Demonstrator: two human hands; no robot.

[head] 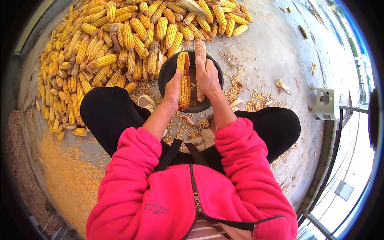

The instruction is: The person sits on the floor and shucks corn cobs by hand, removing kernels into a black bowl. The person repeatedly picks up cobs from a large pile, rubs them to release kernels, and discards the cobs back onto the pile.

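Observation:
My left hand [173, 89] grips a yellow ear of corn [184, 90] whose kernels are gone along part of its upper right side. Beside it, my right hand [208, 74] is closed around a bare, pale corncob [200, 49]. Both are held upright in the view, close together with a narrow gap between them, over a dark round basin [221, 64]. The basin stands on the floor between my feet. Its inside is partly hidden by my hands, the ear and the cob.
A large heap of yellow corn ears [102, 60] lies ahead and to the left. Loose kernels [69, 174] spread over the concrete floor at the lower left, with more around the basin. A pale plastic stool [325, 103] is at the right, and husk pieces [283, 86] lie nearby.

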